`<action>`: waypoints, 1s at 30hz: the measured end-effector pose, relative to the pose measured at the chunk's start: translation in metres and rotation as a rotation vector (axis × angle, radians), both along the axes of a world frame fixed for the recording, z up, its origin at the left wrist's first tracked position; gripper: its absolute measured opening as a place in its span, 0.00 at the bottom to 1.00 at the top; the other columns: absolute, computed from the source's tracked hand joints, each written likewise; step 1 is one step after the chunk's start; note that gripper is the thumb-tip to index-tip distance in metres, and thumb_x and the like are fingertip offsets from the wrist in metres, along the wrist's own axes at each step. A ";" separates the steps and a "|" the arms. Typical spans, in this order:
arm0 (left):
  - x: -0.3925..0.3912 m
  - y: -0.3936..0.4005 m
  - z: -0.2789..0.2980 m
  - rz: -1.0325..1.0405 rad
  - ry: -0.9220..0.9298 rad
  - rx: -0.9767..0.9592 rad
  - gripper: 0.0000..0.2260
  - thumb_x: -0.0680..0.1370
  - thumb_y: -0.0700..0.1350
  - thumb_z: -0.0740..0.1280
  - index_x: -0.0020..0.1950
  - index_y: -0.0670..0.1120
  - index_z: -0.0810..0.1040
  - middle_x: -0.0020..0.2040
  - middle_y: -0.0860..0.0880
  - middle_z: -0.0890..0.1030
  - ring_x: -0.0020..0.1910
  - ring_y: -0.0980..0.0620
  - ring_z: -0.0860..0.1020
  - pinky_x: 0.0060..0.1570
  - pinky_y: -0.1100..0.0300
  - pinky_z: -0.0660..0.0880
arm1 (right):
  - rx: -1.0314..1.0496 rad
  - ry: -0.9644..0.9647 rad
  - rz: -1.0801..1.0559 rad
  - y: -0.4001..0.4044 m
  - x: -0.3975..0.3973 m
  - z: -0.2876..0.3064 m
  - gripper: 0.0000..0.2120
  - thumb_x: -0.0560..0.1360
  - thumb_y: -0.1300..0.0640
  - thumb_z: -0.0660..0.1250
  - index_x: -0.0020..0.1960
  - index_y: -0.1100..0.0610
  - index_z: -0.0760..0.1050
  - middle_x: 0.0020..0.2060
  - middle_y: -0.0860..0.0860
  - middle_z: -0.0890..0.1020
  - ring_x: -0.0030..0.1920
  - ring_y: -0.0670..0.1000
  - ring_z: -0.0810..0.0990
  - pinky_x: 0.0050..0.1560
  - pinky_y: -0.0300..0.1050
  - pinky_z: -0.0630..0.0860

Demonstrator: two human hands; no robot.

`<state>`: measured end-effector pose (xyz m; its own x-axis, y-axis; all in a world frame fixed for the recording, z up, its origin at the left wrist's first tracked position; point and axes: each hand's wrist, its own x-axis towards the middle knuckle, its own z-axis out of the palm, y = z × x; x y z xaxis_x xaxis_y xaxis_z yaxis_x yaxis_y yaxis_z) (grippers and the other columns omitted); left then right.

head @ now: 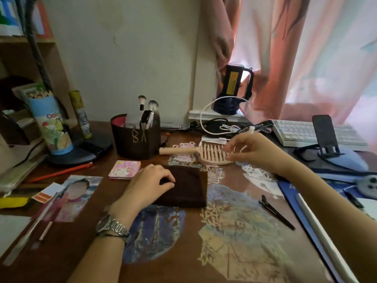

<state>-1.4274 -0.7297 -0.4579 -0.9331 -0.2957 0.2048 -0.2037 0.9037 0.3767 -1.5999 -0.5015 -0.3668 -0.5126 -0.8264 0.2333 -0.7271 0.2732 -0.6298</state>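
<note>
A folded dark brown cloth [187, 188] lies in the middle of the desk [91, 231]. My left hand [149, 184], with a metal watch on its wrist, rests on the cloth's left part with curled fingers. Behind it lies a pale pink hairbrush [204, 153], bristles up, handle pointing left. My right hand [251, 150] is at the brush's head, its fingers pinching the right end of it.
A brown organiser [134, 139] with makeup brushes stands behind the cloth. A pink compact [124, 169] lies left of the cloth. A black hair clip [275, 211] lies at the right. A keyboard [312, 133], phone stand [326, 137], cables and a lamp base [81, 154] crowd the back.
</note>
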 end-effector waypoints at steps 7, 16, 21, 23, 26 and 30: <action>-0.003 0.008 -0.007 -0.032 -0.021 -0.008 0.04 0.77 0.49 0.68 0.50 0.57 0.79 0.52 0.55 0.78 0.56 0.54 0.74 0.56 0.52 0.73 | 0.090 -0.059 -0.105 0.069 -0.009 -0.036 0.06 0.69 0.60 0.75 0.43 0.50 0.82 0.38 0.46 0.84 0.35 0.43 0.78 0.40 0.34 0.74; 0.000 0.012 -0.008 -0.025 0.005 0.010 0.05 0.77 0.47 0.68 0.52 0.54 0.80 0.52 0.55 0.77 0.56 0.54 0.74 0.59 0.54 0.71 | 0.299 -0.075 -0.167 0.102 -0.021 -0.073 0.07 0.68 0.54 0.75 0.46 0.53 0.82 0.42 0.46 0.83 0.42 0.46 0.79 0.45 0.41 0.77; 0.001 0.010 -0.009 -0.033 0.013 0.030 0.04 0.77 0.48 0.68 0.51 0.55 0.80 0.51 0.57 0.76 0.56 0.55 0.73 0.58 0.54 0.71 | 0.297 -0.089 -0.176 0.103 -0.022 -0.078 0.05 0.68 0.53 0.75 0.41 0.50 0.81 0.41 0.47 0.83 0.41 0.46 0.80 0.46 0.45 0.78; 0.001 0.009 -0.008 -0.035 0.006 0.036 0.04 0.77 0.48 0.68 0.50 0.56 0.79 0.51 0.57 0.76 0.55 0.56 0.73 0.57 0.54 0.72 | 0.302 -0.099 -0.170 0.101 -0.021 -0.077 0.04 0.69 0.53 0.75 0.41 0.50 0.80 0.41 0.47 0.83 0.42 0.47 0.80 0.46 0.44 0.78; 0.000 0.009 -0.008 -0.037 0.003 0.039 0.04 0.77 0.48 0.68 0.50 0.56 0.79 0.52 0.57 0.76 0.55 0.56 0.73 0.57 0.55 0.72 | 0.314 -0.103 -0.157 0.099 -0.020 -0.075 0.04 0.69 0.53 0.74 0.41 0.50 0.80 0.41 0.47 0.83 0.42 0.46 0.80 0.46 0.42 0.78; 0.001 0.008 -0.008 -0.040 -0.001 0.038 0.04 0.77 0.49 0.68 0.50 0.57 0.79 0.52 0.57 0.76 0.56 0.56 0.73 0.56 0.55 0.73 | 0.345 -0.098 -0.115 0.094 -0.017 -0.070 0.04 0.70 0.55 0.73 0.40 0.50 0.78 0.40 0.45 0.83 0.40 0.43 0.80 0.43 0.38 0.75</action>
<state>-1.4268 -0.7219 -0.4662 -0.9445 -0.2654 0.1934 -0.1678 0.8963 0.4104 -1.6167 -0.4080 -0.4364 -0.6124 -0.7837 -0.1033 -0.6202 0.5574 -0.5519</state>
